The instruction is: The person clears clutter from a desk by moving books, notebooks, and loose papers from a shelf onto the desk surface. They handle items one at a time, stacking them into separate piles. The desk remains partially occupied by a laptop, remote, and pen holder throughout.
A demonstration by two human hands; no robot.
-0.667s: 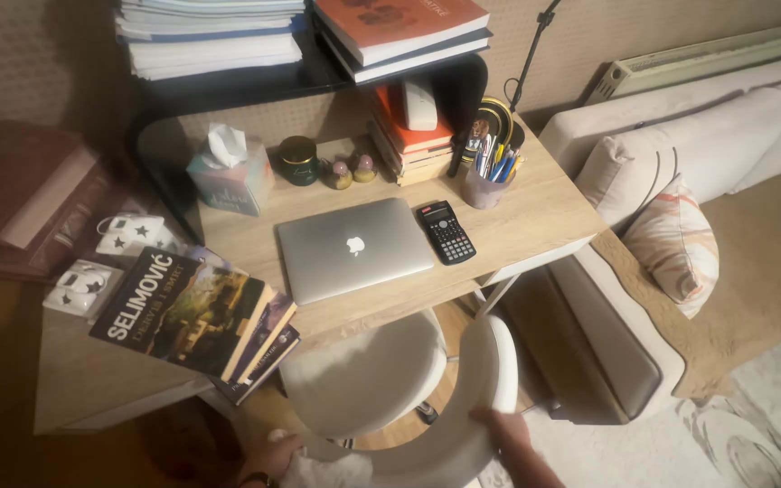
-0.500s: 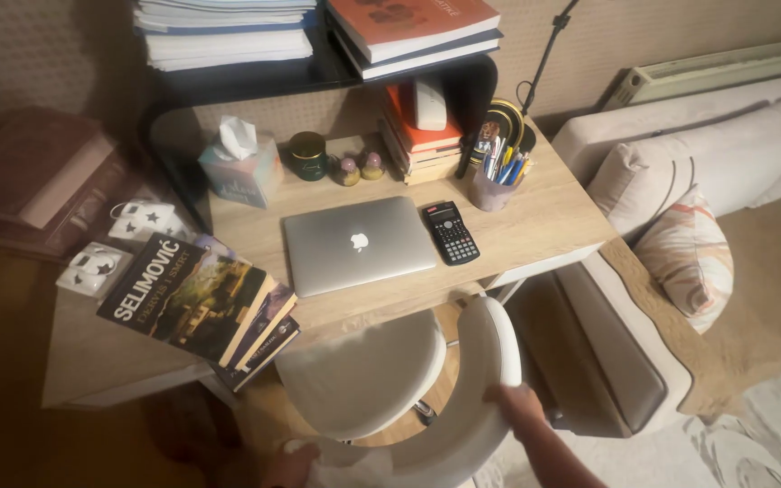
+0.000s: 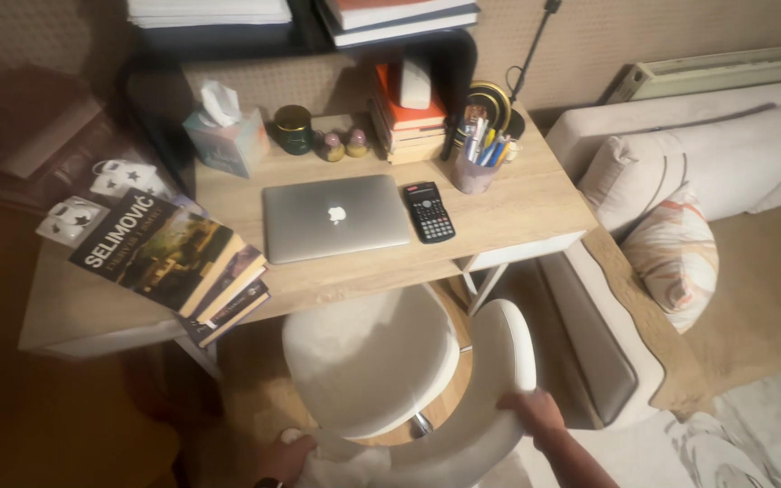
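Chair (image 3: 381, 361) sits in front of desk (image 3: 517, 217), seat partly under its edge. Right hand (image 3: 535, 411) clamps backrest rim, fingers curled over. Left hand (image 3: 284, 459) touches backrest's other end; grip unclear.

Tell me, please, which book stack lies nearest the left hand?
The tilted stack overhanging the desk's left front edge; the others sit far back by the wall.

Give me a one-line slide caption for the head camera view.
Both hands, left hand and right hand, grip the white chair's backrest before a wooden desk holding a closed laptop.
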